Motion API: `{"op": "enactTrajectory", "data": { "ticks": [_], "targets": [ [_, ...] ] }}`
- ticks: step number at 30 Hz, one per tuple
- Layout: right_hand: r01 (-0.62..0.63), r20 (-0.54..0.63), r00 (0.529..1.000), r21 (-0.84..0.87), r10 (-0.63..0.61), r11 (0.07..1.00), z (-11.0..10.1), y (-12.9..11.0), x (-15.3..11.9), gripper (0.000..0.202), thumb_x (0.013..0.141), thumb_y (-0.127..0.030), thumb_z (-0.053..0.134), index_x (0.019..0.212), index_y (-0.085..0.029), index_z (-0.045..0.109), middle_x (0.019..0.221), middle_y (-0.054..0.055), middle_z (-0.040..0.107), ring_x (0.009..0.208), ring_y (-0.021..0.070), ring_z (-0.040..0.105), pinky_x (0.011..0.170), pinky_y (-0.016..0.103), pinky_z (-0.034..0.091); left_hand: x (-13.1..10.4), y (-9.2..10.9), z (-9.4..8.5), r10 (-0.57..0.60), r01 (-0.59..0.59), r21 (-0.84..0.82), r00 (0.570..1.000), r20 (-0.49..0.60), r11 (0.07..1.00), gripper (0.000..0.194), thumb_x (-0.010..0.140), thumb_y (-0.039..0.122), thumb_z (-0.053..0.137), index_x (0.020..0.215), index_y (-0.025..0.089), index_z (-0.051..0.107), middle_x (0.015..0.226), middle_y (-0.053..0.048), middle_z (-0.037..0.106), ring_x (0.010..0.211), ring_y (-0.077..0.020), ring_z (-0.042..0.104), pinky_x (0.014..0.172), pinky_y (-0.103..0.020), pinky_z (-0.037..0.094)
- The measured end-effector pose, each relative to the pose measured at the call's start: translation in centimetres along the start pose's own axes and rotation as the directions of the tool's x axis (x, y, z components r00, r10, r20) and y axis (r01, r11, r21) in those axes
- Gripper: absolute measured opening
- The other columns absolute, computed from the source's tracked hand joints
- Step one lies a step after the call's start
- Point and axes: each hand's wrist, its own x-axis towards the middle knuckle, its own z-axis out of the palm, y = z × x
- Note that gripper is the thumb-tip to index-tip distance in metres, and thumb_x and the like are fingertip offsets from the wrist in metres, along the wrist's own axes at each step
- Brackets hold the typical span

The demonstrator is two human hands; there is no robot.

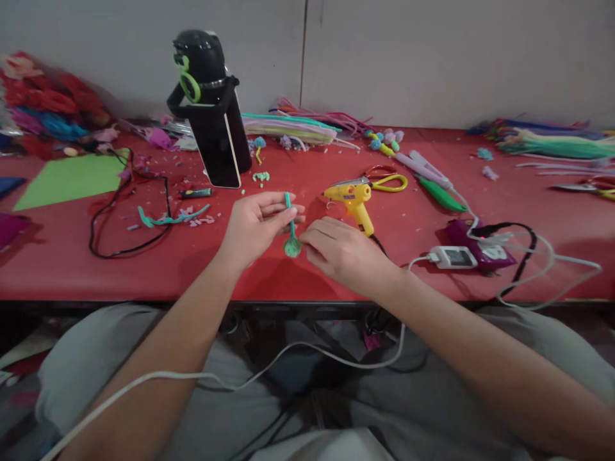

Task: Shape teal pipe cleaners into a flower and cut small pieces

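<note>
A green pipe cleaner (293, 246) with a straight stem and a round, coiled lower end hangs just over the table's front part. My left hand (257, 225) pinches its stem between thumb and fingers. Close by on the right, my right hand (343, 253) has its fingers pressed together at the edge of the coil. Whether those fingertips also hold something small is hidden. Beyond my right hand lies a yellow glue gun (354, 200), with yellow-and-red-handled scissors (387, 180) behind it. Left of my hands is a bent teal pipe cleaner (175, 219).
A black bottle (211, 121) with a phone leaning on it stands at back left. Pipe cleaner bundles (293, 128) lie along the wall. A purple power block (485, 246), a white charger (454, 257) and looping cables occupy the right. A white cable (307, 346) crosses my lap.
</note>
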Motion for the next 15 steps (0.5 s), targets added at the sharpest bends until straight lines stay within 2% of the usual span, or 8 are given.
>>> {"op": "enactTrajectory", "data": {
  "ticks": [4, 7, 10, 12, 15],
  "targets": [
    [0.039, 0.070, 0.997, -0.071, -0.034, 0.997, 0.03, -0.23, -0.06, 0.024, 0.101, -0.012, 0.043, 0.096, -0.011, 0.067, 0.093, 0.014, 0.069, 0.087, 0.0236, 0.061, 0.083, 0.038, 0.052, -0.05, -0.36, 0.05, -0.005, 0.005, -0.009, 1.000, -0.012, 1.000, 0.035, 0.076, 0.034, 0.082, 0.104, 0.014, 0.071, 0.105, -0.014, 0.079, 0.092, -0.0258, 0.077, 0.082, -0.037, 0.066],
    [0.013, 0.064, 0.998, -0.033, -0.010, 0.999, 0.18, -0.28, 0.02, 0.026, 0.101, -0.012, 0.043, 0.095, -0.013, 0.068, 0.092, 0.013, 0.070, 0.086, 0.0228, 0.061, 0.083, 0.038, 0.052, -0.05, -0.38, 0.03, 0.002, -0.002, -0.001, 1.000, -0.023, 1.000, 0.032, 0.078, 0.033, 0.081, 0.102, 0.014, 0.072, 0.106, -0.014, 0.078, 0.093, -0.0258, 0.077, 0.082, -0.037, 0.065],
    [-0.126, -0.050, 0.990, 0.103, 0.132, 0.987, 0.14, -0.21, 0.17, 0.021, 0.099, -0.015, 0.048, 0.096, -0.016, 0.069, 0.092, 0.010, 0.070, 0.085, 0.0213, 0.062, 0.081, 0.036, 0.052, 0.04, -0.08, -0.17, 0.008, -0.007, 0.018, 0.998, -0.062, 1.000, 0.032, 0.078, 0.032, 0.080, 0.104, 0.015, 0.072, 0.106, -0.013, 0.078, 0.096, -0.0262, 0.077, 0.084, -0.038, 0.065],
    [-0.234, -0.112, 0.959, 0.201, 0.260, 0.951, -0.08, -0.20, 0.24, 0.014, 0.096, -0.019, 0.056, 0.095, -0.017, 0.070, 0.088, 0.008, 0.071, 0.079, 0.0192, 0.063, 0.076, 0.034, 0.052, 0.12, 0.19, -0.36, 0.026, -0.024, 0.019, 0.995, -0.094, 1.000, 0.033, 0.078, 0.031, 0.080, 0.106, 0.015, 0.072, 0.106, -0.013, 0.078, 0.098, -0.0264, 0.077, 0.085, -0.038, 0.065],
    [-0.338, -0.107, 0.917, 0.300, 0.383, 0.892, -0.32, -0.33, 0.31, 0.010, 0.091, -0.024, 0.064, 0.089, -0.016, 0.071, 0.081, 0.005, 0.070, 0.068, 0.0158, 0.060, 0.066, 0.030, 0.049, 0.17, 0.49, -0.54, 0.046, -0.044, 0.024, 0.991, -0.126, 0.999, 0.032, 0.078, 0.030, 0.080, 0.106, 0.015, 0.072, 0.104, -0.012, 0.078, 0.098, -0.0269, 0.076, 0.085, -0.038, 0.065]
  ]
}}
